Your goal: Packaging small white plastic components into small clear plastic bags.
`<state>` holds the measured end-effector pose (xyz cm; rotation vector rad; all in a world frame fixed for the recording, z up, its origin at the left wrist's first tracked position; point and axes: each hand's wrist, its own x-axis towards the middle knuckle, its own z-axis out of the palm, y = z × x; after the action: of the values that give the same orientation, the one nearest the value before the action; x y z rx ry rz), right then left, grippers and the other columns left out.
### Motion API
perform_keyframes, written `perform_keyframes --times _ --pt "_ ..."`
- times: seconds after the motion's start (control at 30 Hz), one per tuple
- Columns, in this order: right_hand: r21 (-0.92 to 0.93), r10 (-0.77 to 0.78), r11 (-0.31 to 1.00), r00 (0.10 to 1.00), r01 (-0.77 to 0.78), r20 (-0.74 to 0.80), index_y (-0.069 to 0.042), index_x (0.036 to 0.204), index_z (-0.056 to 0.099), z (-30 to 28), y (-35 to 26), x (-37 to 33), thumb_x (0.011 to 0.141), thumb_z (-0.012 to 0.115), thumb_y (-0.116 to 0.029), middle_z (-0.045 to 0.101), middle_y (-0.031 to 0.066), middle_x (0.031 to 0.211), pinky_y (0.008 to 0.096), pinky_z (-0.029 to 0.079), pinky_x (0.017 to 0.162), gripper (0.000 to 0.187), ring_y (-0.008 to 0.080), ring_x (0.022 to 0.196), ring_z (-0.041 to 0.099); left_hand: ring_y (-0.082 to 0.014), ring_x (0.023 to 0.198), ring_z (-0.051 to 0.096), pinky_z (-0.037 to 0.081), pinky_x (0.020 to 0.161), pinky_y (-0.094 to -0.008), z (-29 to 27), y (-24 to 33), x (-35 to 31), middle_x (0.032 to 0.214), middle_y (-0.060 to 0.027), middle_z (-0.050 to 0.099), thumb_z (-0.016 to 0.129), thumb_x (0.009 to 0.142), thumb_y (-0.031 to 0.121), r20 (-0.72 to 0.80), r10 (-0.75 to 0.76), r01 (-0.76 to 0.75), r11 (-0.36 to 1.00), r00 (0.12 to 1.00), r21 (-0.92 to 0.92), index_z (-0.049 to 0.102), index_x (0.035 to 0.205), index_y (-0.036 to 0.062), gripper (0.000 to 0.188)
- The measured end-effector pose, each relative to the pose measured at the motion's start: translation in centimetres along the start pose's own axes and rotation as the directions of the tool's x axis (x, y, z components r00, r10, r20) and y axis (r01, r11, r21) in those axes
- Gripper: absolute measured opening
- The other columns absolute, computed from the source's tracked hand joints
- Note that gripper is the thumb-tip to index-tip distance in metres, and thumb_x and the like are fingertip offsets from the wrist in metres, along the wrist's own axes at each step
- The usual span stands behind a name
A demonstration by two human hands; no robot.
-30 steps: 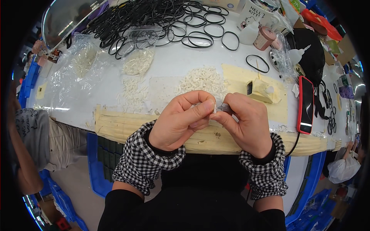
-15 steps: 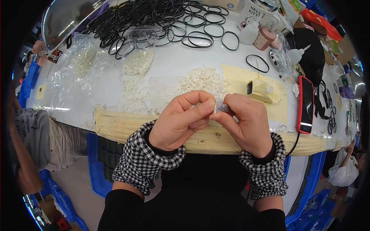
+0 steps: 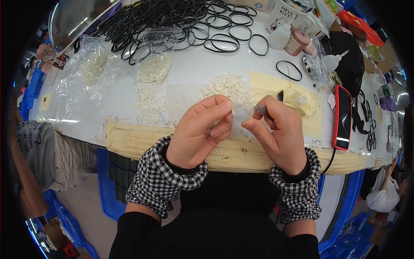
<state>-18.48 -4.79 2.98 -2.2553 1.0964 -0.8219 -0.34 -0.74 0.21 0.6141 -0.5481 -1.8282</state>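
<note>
My left hand (image 3: pixel 199 131) is closed in a pinch on a small white piece (image 3: pixel 233 110), held above the front of the table. A short gap away, my right hand (image 3: pixel 282 131) has a small dark grey object (image 3: pixel 261 110) tucked under its curled index finger. The thumb stands apart from that finger; the kind of the grey object is too small to tell. Behind the hands lies a pile of small white pieces (image 3: pixel 228 84). Farther left, more loose white pieces (image 3: pixel 148 103) are scattered in front of a clear bag of them (image 3: pixel 154 69).
Black rubber-like loops (image 3: pixel 151 21) heap at the back. To the right are a yellow taped block (image 3: pixel 296 102), a red-cased phone (image 3: pixel 343 116), a white squeeze bottle (image 3: pixel 279 36) and a pink jar (image 3: pixel 297 42). Yellow tape (image 3: pixel 133 138) covers the table's front edge; a person (image 3: pixel 34 164) is at left.
My hands have drawn apart, after meeting at the white piece. The right thumb has opened away from the index finger, and the left fingertips have risen slightly.
</note>
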Motion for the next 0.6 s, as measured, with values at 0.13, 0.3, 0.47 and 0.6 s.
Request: perform_keyframes --times 0.13,0.3,0.47,0.6 --pt "0.043 0.051 0.998 0.995 -0.047 -0.088 -0.004 0.084 0.058 0.9 0.8 -0.1 0.08 0.069 -0.013 0.057 0.0078 0.074 0.0315 0.044 0.053 0.015 0.0239 0.061 0.057 -0.0077 0.055 0.036 0.03 0.054 -0.0211 -0.4 0.1 0.1 0.084 -0.0042 0.048 0.041 0.094 0.023 -0.103 0.062 -0.084 0.972 0.993 -0.218 0.046 0.088 0.0083 0.017" --pt "0.015 -0.007 1.0 1.0 0.007 -0.013 -0.006 0.087 0.059 1.9 1.1 0.1 0.078 0.065 -0.006 0.057 0.0084 0.078 0.0341 0.046 0.056 0.011 0.0266 0.064 0.059 -0.0086 0.055 0.036 0.03 0.052 -0.0219 -1.1 -0.2 0.2 0.083 -0.0046 0.046 0.036 0.097 0.019 -0.157 0.158 -0.198 0.936 0.975 -0.291 0.045 0.088 0.0075 0.017" --pt "-0.074 -0.022 0.997 0.999 0.025 0.035 -0.006 0.087 0.059 2.7 0.5 1.0 0.079 0.066 -0.007 0.057 0.0092 0.08 0.036 0.046 0.057 0.011 0.0288 0.067 0.059 -0.0104 0.055 0.037 0.03 0.052 -0.0232 -1.3 -0.1 0.1 0.081 -0.0053 0.049 0.037 0.096 0.018 -0.246 0.203 -0.279 0.902 0.948 -0.33 0.046 0.086 0.0078 0.016" --pt "-0.137 0.008 0.991 0.996 0.005 0.093 -0.002 0.087 0.058 2.9 0.3 1.3 0.079 0.067 -0.006 0.057 0.0111 0.081 0.035 0.045 0.06 0.012 0.0291 0.067 0.058 -0.011 0.054 0.037 0.031 0.053 -0.0236 -1.4 -0.1 0.0 0.081 -0.0054 0.051 0.039 0.095 0.019 -0.249 0.211 -0.29 0.894 0.945 -0.342 0.047 0.086 0.0075 0.016"
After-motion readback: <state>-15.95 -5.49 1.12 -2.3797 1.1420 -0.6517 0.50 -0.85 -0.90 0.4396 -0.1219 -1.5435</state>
